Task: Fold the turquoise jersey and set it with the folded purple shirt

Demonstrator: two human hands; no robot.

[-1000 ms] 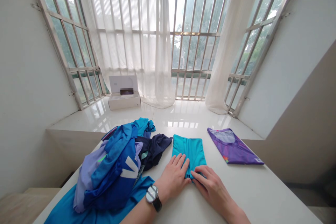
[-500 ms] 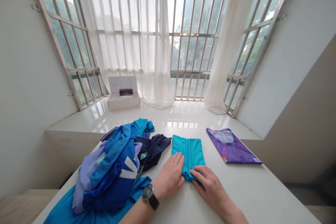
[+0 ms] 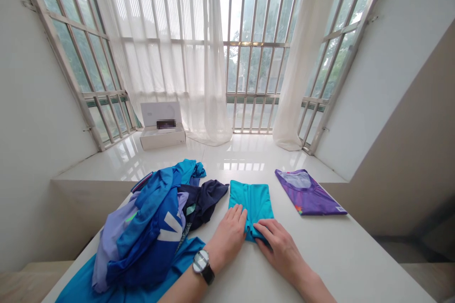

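Your left grip (image 3: 229, 232) lies flat, holding nothing, likely to keep the cloth (image 3: 250, 199) still; your right grip (image 3: 279, 241) pinches its near corner.

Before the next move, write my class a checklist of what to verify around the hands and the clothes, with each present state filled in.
1. Left hand on the folded turquoise garment: ok, its fingers lie on the left side.
2. Right hand on that garment: ok, its fingers are at the near right part.
3. Navy garment apart from the turquoise one: cannot tell, its tip comes right up to the left edge.
4. Purple shirt out of the way: ok, folded, apart on the right.
5. Clothes heap tidy: not ok, rumpled.
6. Turquoise underside smooth: cannot tell, hidden.
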